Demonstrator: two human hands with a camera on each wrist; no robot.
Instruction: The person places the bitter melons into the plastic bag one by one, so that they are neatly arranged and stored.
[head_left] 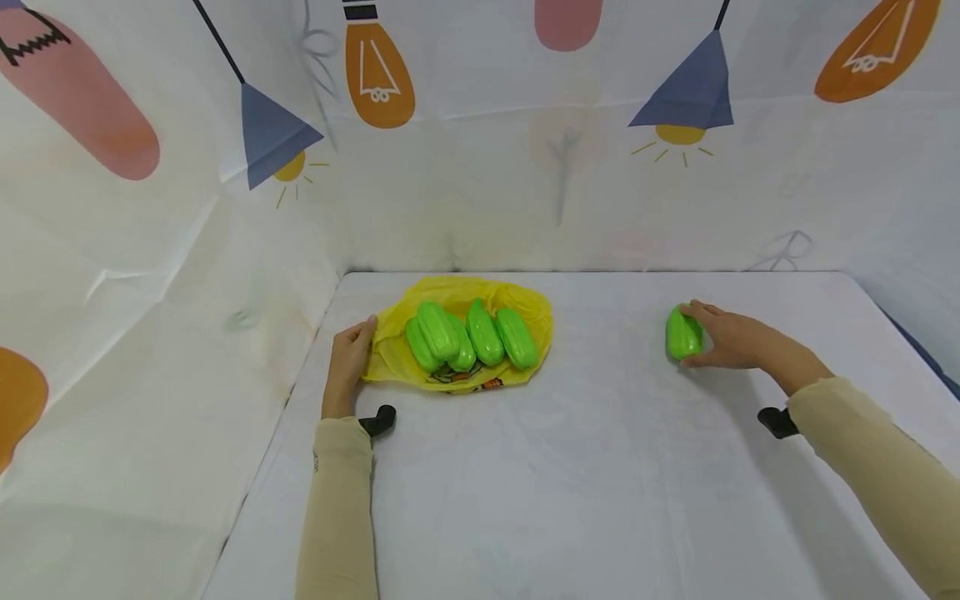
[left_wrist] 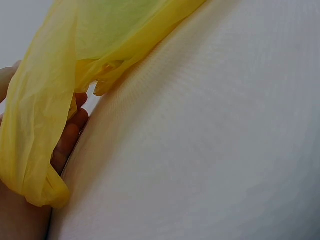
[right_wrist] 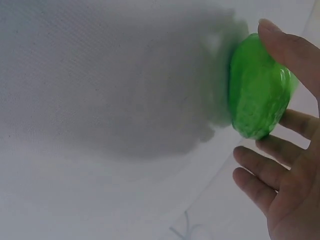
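Note:
A yellow plastic bag lies spread on the left of the table in the head view. Several shiny green ribbed toy vegetables are on it. My left hand holds the bag's left edge; in the left wrist view folds of the bag hide part of the fingers. Far to the right, my right hand grips another green toy vegetable between thumb and fingers. The right wrist view shows that vegetable at the table surface, the lower fingers off it.
A white-covered table reaches back to a hanging white cloth printed with lamps and bulbs. A similar cloth wall runs along the left side. Black wrist mounts stick out inward from both sleeves.

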